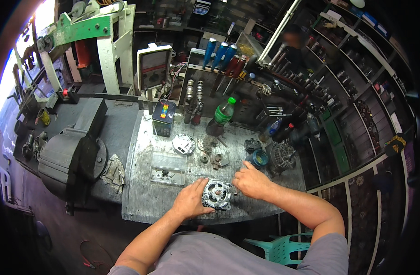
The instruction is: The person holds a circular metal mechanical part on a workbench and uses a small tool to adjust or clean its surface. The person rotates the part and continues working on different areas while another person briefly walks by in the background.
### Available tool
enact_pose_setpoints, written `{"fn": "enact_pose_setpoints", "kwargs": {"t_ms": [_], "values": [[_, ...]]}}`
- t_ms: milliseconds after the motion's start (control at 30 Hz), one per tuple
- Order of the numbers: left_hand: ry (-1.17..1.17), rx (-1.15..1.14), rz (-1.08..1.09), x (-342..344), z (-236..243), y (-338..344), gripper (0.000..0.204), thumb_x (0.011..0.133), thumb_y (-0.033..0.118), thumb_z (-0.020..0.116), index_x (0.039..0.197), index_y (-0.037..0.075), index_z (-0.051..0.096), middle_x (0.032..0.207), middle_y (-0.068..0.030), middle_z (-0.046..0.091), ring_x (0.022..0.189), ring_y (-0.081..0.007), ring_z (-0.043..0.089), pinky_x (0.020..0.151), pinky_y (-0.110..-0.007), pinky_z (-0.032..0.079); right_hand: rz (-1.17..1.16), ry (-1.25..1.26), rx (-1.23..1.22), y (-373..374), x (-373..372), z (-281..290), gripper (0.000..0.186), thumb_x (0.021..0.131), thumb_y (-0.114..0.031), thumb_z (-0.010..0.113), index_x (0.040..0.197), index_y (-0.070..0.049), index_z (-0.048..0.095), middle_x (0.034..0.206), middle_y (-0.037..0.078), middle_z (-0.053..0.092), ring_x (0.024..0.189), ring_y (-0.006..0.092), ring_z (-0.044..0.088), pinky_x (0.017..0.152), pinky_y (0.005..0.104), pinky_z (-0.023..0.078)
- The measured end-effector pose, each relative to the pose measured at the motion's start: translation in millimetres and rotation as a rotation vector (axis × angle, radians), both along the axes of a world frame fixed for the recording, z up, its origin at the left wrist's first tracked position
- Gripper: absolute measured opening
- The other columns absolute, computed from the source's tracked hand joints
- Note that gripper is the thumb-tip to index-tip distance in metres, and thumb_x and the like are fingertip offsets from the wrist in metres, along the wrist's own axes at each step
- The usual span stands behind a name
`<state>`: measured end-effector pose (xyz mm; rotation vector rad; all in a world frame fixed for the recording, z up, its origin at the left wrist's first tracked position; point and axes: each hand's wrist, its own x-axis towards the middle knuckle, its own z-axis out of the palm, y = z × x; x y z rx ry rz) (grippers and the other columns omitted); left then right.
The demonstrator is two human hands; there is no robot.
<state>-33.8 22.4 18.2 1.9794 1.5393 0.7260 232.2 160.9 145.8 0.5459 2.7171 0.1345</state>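
Observation:
On the metal-topped bench, a round silver alternator housing [216, 194] with a spoked opening lies right in front of me. My left hand [189, 200] wraps its left side, fingers along the far rim and thumb at the near edge. At the housing's right edge is my right hand [252, 182], its fingers curled closed; whatever they hold is too small to make out. A blue tub [258, 159] stands just beyond that hand. Behind the housing lie small loose metal parts [217, 160]. A clear plastic tray [167, 166] holding small hardware sits farther left.
A second alternator [282, 156] rests at the bench's right. A green-capped bottle [223, 113], pale round cover [183, 144] and dark box [164, 119] stand farther back. Left are a large vise [67, 158] and a rag [113, 174]. A green chair [281, 250] is below right.

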Motion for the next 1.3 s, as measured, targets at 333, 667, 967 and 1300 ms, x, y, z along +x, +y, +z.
{"fn": "enact_pose_setpoints", "kwargs": {"t_ms": [333, 667, 967, 1300], "values": [[0.02, 0.01, 0.007, 1.0, 2.3, 0.2, 0.129, 0.076, 0.059, 0.105, 0.174, 0.0, 0.045, 0.173, -0.0254, 0.057, 0.154, -0.0435, 0.061, 0.128, -0.05, 0.052, -0.921, 0.061, -0.527, 1.0, -14.9, 10.5, 0.034, 0.114, -0.027, 0.066, 0.105, 0.003, 0.079, 0.105, 0.024, 0.084, 0.104, 0.043, 0.082, 0.096, 0.0573, 0.063], [0.031, -0.013, 0.019, 3.9, 5.8, -0.8, 0.129, 0.076, 0.059, 0.105, 0.175, 0.002, 0.045, 0.173, -0.0256, 0.057, 0.154, -0.044, 0.061, 0.129, -0.05, 0.052, 0.12, 0.129, 0.048, 2.6, 11.2, 0.9, 0.01, 0.098, -0.018, 0.072, 0.103, -0.011, 0.078, 0.103, 0.006, 0.07, 0.113, 0.0294, 0.072, 0.13, 0.0648, 0.043], [-0.1, 0.027, 0.032, 5.4, -2.0, -1.9, 0.125, 0.073, 0.051, 0.108, 0.171, 0.002, 0.049, 0.167, -0.0263, 0.063, 0.153, -0.0453, 0.062, 0.129, -0.051, 0.052, -0.14, 0.011, -0.213, 13.5, 2.8, -17.9, 0.033, 0.113, -0.034, 0.066, 0.101, -0.006, 0.08, 0.098, 0.02, 0.081, 0.101, 0.0421, 0.08, 0.099, 0.0597, 0.063], [-0.137, 0.041, 0.029, 9.5, -15.2, -6.7, 0.131, 0.075, 0.042, 0.106, 0.179, 0.001, 0.038, 0.175, -0.0282, 0.054, 0.157, -0.0477, 0.057, 0.13, -0.052, 0.051, -0.034, 0.085, -0.086, 6.1, 3.2, -0.5, 0.028, 0.102, -0.033, 0.074, 0.095, -0.006, 0.078, 0.1, 0.022, 0.081, 0.102, 0.0445, 0.079, 0.098, 0.0589, 0.06]]}}
